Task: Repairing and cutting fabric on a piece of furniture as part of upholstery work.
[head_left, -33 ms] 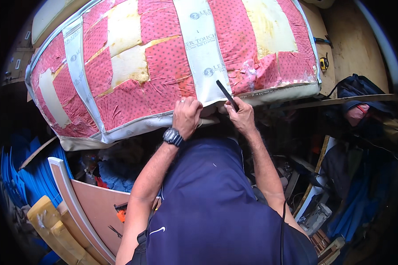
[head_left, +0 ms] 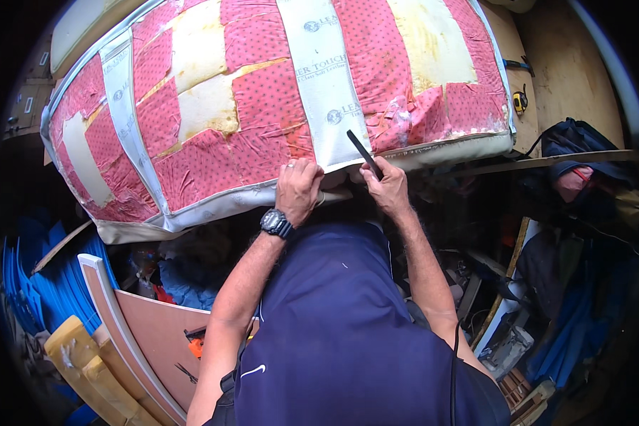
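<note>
A large cushion [head_left: 263, 99] lies in front of me, with torn pink dotted fabric, bare yellowed foam patches and a pale cover turned back along its edges. Two white printed strips run across it, the middle strip [head_left: 326, 92] reaching down to the near edge. There my left hand [head_left: 298, 186] pinches the edge of the pale cover [head_left: 241, 199], fingers closed. Just right of it, my right hand [head_left: 388, 190] grips a slim black tool [head_left: 361, 147] whose flat end points up and left over the strip. The tool's lower end is hidden in my fist.
A yellow tape measure [head_left: 520, 101] and a dark-handled tool [head_left: 518, 65] lie on the wooden surface to the right. Below left are blue sheets [head_left: 46, 277], a curved white-edged panel [head_left: 149, 323] and yellow foam pieces [head_left: 85, 362]. Dark bags [head_left: 575, 142] sit at right.
</note>
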{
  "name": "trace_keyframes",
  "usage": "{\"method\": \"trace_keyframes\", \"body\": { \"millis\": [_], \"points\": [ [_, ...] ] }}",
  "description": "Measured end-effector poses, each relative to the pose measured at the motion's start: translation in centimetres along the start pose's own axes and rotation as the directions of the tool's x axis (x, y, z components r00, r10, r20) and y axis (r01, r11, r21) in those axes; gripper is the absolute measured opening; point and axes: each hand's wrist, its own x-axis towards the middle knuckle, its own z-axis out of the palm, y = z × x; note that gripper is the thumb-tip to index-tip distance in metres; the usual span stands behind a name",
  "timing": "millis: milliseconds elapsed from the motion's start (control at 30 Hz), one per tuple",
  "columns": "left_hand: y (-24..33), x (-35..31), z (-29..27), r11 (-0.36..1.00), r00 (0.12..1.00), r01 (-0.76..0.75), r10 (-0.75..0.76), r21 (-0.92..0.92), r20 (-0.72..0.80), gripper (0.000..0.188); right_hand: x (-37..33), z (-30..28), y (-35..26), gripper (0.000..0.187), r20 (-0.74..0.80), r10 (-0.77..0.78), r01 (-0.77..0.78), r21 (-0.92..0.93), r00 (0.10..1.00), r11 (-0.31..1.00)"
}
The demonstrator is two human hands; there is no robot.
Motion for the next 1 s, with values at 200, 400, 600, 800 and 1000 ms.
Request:
{"method": "trace_keyframes", "body": {
  "millis": [200, 400, 600, 800, 1000],
  "points": [
    [-0.2, -0.3, 0.0, 0.998, 0.999, -0.047, 0.047, 0.031, -0.011, 0.015, -0.2, 0.0, 0.4, 0.014, 0.012, -0.010, 0.011, -0.022, 1.000, 1.000],
    [0.3, 0.4, 0.3, 0.999, 0.999, 0.037, -0.038, -0.034, -0.018, 0.015, -0.1, 0.3, 0.3, 0.027, -0.182, -0.069, 0.097, 0.149, 0.981, 0.984],
    [-1.0, 1.9, 0.2, 0.998, 0.997, -0.048, 0.051, -0.044, 0.054, 0.012, 1.8, -1.1, 0.4, 0.024, -0.107, -0.184, 0.190, 0.051, 0.977, 0.980],
    [-2.1, 3.8, -1.3, 0.846, 0.923, 0.368, -0.281, -0.386, 0.263, 0.013, 4.4, -3.3, -1.9, 0.014, 0.043, -0.294, 0.297, -0.122, 0.955, 0.947],
    [-3.2, 5.3, -1.9, 0.799, 0.892, 0.425, -0.288, -0.426, 0.349, 0.014, 6.7, -2.8, -3.5, 0.021, 0.047, -0.258, 0.261, -0.255, 0.965, 0.931]
  ]
}}
